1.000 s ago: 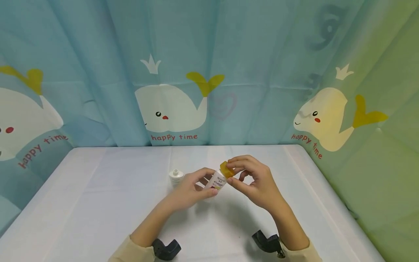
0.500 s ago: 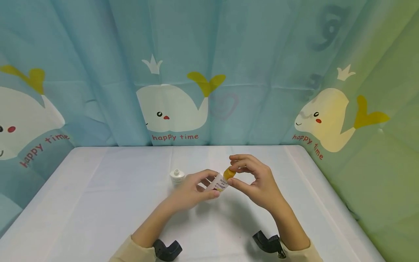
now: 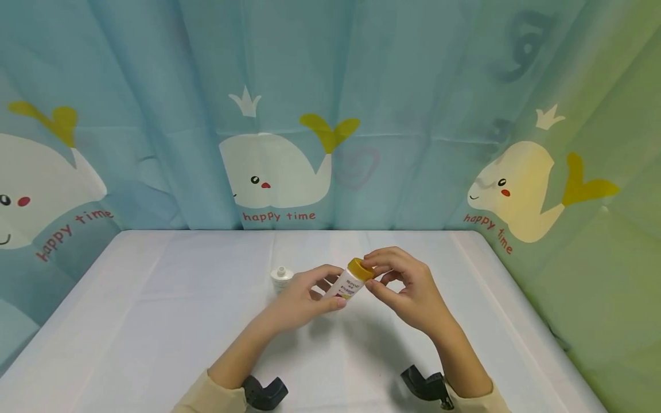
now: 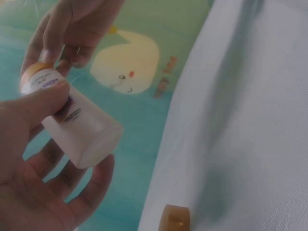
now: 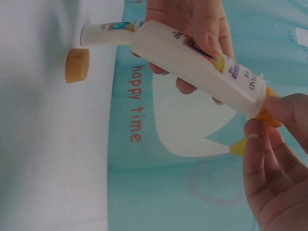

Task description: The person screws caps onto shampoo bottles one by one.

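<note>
A white plastic bottle with a printed label leans up to the right above the table, held in my left hand with thumb on the label side and fingers behind. On its upper end sits an orange-yellow cap. My right hand pinches this cap between thumb and fingers, as the right wrist view shows closely. Behind my left hand stands a second white bottle, its narrow nozzle bare. A loose orange cap lies on the table in both wrist views; the head view does not show it.
A white cloth covers the table. Beyond its far edge hangs a blue-green curtain printed with whales. Black curved mounts are strapped at both wrists.
The cap, tilted at the bottle's mouth half a second ago, now lines up with the bottle. My right fingers have shifted slightly around it. The left hand's grip stays the same.
</note>
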Demonstrator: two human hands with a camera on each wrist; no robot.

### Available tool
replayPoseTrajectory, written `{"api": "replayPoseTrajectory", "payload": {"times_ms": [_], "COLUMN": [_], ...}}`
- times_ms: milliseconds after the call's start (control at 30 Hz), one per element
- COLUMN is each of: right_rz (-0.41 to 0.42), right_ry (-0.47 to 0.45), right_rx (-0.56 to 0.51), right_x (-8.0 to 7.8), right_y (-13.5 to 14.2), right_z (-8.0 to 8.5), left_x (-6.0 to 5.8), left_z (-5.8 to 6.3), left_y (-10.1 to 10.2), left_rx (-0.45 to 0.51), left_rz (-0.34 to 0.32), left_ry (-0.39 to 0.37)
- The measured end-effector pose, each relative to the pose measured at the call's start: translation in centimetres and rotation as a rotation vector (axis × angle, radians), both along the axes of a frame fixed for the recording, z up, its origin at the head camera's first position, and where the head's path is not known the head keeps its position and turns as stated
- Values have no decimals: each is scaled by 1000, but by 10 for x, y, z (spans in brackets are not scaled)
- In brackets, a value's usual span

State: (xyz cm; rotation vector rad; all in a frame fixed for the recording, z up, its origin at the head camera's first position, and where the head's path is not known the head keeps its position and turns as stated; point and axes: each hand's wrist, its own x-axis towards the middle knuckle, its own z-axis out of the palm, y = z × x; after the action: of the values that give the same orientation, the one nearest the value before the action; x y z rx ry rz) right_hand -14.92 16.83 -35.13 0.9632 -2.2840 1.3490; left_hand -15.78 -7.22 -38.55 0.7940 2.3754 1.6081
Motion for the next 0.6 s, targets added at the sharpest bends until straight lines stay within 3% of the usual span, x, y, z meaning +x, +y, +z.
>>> {"api": "replayPoseTrajectory", "payload": {"times_ms": [233,600], "right_rz": [6,25], "right_ry": [23,-57], "right_rx": [5,-47], "right_x": [0,1], "right_y": [2,-3], "right_z": [0,0], "left_x": [-1,0], "left_z": [-1,-3], "left_y": [-1,1], "left_rx": [-6,-19], "left_rz": [0,-23], "left_ry": [4,-3]}}
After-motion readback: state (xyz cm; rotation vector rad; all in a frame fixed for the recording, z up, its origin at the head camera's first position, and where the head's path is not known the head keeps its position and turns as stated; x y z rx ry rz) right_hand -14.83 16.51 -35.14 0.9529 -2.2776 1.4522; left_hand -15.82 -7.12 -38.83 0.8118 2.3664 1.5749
